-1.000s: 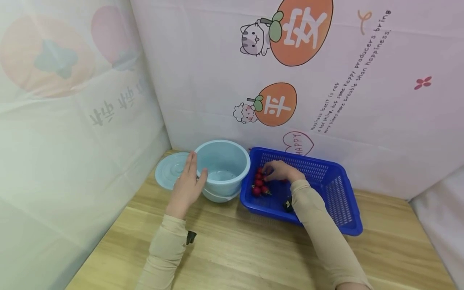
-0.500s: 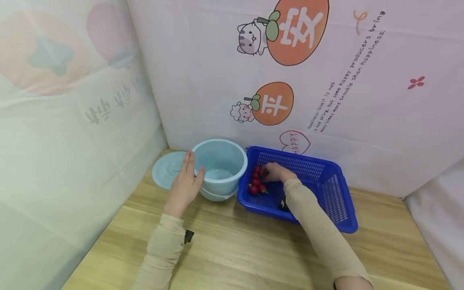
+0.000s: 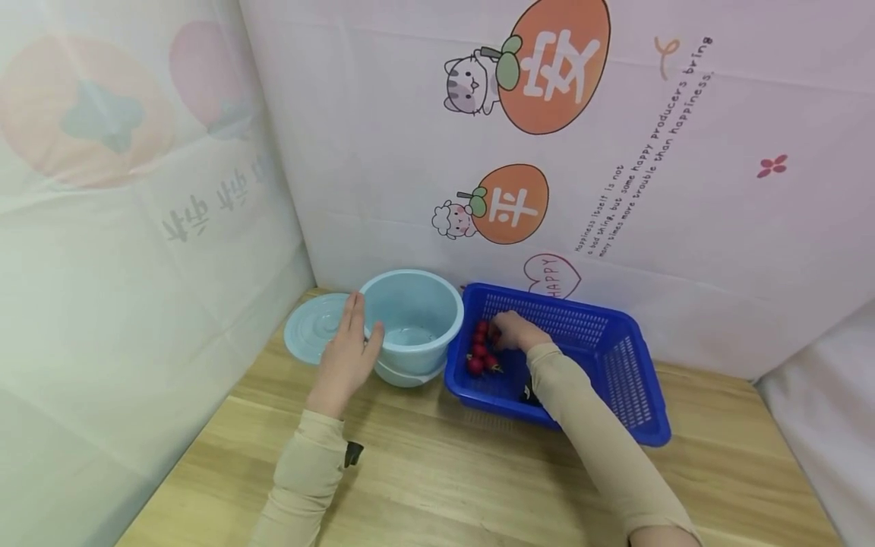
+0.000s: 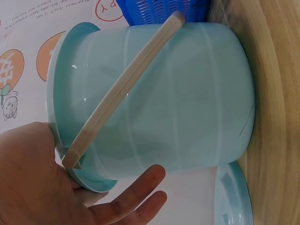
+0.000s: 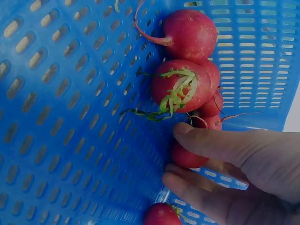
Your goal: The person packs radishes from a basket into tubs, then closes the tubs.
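Note:
My left hand [image 3: 345, 357] rests against the left rim of a light blue bucket [image 3: 417, 358], its fingers extended. The left wrist view shows the bucket's side [image 4: 187, 103] with a pale handle [image 4: 124, 91] hanging across it. Inside a blue perforated basket [image 3: 630, 380], my right hand [image 3: 519, 332] pinches a small red radish [image 5: 188, 157] between thumb and fingers. Several more radishes [image 3: 480, 351] are bunched along the basket's left wall; one [image 5: 182, 86] shows its cut green stems. Another radish [image 5: 161, 214] lies apart, below the fingers in the right wrist view.
The light blue lid [image 3: 311, 328] lies on the wooden table [image 3: 424, 471], left of the bucket. Bucket and basket stand side by side near the printed back curtain [image 3: 383, 152]. Another curtain [image 3: 150, 304] bounds the left side.
My right hand has moved slightly within the basket, and its fingers now close around a radish. The left hand stays at the bucket rim. The head view has shifted slightly.

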`<state>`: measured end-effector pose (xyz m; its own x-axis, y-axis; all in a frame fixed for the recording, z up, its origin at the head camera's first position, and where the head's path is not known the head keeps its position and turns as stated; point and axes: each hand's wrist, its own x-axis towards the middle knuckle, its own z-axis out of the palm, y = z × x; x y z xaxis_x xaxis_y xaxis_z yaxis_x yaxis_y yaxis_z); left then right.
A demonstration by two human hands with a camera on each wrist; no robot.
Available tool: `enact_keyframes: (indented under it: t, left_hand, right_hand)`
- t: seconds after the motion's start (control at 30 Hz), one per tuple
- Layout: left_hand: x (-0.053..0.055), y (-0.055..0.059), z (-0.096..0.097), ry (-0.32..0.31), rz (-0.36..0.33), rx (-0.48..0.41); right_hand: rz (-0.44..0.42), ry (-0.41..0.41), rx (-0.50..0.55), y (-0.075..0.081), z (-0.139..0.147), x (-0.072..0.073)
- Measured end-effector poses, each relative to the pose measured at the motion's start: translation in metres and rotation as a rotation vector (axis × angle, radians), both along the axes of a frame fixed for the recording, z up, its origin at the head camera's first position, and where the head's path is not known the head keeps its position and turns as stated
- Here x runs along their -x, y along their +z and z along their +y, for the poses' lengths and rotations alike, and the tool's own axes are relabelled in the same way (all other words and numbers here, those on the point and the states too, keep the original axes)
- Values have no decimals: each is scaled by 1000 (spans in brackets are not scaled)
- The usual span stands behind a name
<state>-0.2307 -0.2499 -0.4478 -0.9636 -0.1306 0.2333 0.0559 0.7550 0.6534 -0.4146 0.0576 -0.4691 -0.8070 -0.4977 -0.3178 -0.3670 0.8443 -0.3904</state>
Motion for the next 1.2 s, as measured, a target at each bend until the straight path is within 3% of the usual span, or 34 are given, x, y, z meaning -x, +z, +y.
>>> enact_keyframes:
  t: [0.47, 0.77, 0.97, 1.2]
  left_hand:
    - [0, 1, -1, -2, -7, 1]
    - [1, -1, -1, 0, -9, -7]
    - [2, -1, -2, -4, -7, -7]
    - [3, -1, -1, -3, -3, -8]
  right_hand:
    - [-21, -26, 18, 6, 1, -2]
    - [21, 85, 82, 16, 12, 6]
    - [23, 89, 228, 28, 26, 10]
    - [-38, 35, 500, 40, 41, 11]
